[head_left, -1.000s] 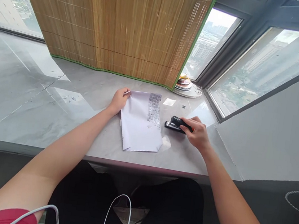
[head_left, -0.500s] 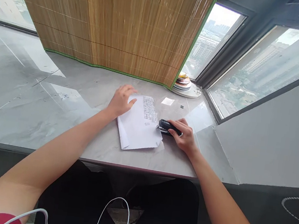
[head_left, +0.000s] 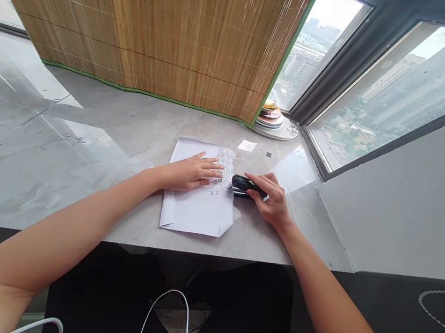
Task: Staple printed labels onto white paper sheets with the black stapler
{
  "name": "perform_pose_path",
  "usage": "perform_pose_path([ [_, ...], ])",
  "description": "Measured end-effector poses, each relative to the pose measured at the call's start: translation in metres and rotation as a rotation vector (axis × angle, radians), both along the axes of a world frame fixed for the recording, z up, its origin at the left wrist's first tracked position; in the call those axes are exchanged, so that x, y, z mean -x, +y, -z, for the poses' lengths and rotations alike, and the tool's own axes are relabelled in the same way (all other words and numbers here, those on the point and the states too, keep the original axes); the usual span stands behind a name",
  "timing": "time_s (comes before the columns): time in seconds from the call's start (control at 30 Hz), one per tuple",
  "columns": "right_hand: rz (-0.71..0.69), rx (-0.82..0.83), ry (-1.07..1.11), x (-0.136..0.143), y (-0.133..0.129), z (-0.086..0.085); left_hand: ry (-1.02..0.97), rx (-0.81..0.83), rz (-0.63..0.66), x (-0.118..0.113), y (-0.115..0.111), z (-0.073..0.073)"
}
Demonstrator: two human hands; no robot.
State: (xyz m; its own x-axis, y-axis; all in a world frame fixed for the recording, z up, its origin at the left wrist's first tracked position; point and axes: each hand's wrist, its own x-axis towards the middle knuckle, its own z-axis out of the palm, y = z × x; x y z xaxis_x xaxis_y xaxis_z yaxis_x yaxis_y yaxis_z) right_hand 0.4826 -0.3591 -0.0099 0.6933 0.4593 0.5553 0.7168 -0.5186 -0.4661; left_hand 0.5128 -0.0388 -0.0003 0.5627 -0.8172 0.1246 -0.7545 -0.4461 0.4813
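White paper sheets (head_left: 196, 212), with a block of dense dark marks near the right edge, lie on the grey marble-look counter. My left hand (head_left: 195, 174) rests flat on them, fingers spread and pointing right, partly covering the marks. My right hand (head_left: 270, 197) is wrapped round a black stapler (head_left: 249, 185). The stapler's front end is at the right edge of the paper; whether the sheet sits between its jaws is too small to tell. The paper's lower corners are folded or curled.
Two staple strips (head_left: 268, 154) and a small white patch (head_left: 247, 146) are beyond the stapler. A bamboo blind (head_left: 161, 35) hangs along the back. Stacked plates (head_left: 269, 119) stand in the window corner. The counter's front edge (head_left: 191, 252) runs close before me.
My left hand has come down from above the paper's upper left and now lies flat on it. The paper has turned straighter. My right hand still grips the stapler at the paper's edge.
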Motion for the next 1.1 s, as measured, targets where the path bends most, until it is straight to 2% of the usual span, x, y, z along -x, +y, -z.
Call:
perform_pose_path([
  [0.07,0.001,0.015,0.005,0.000,0.000,0.000,0.044,0.037,0.088,0.002,0.002,-0.008],
  [0.17,0.007,0.038,0.009,0.000,-0.001,0.001,0.134,-0.007,0.190,0.007,0.001,-0.014],
  [0.4,-0.034,0.030,-0.008,0.004,0.001,0.000,0.081,-0.095,0.168,0.014,-0.009,-0.002],
  [0.67,-0.029,0.083,-0.055,0.005,0.002,0.002,0.087,-0.062,0.083,0.014,-0.011,0.005],
  [0.87,-0.011,0.123,-0.090,0.007,0.003,0.004,0.050,-0.060,0.123,0.014,-0.011,0.005],
  [1.1,0.036,0.165,-0.105,0.008,0.006,0.005,0.054,-0.115,0.112,0.013,-0.012,0.007],
])
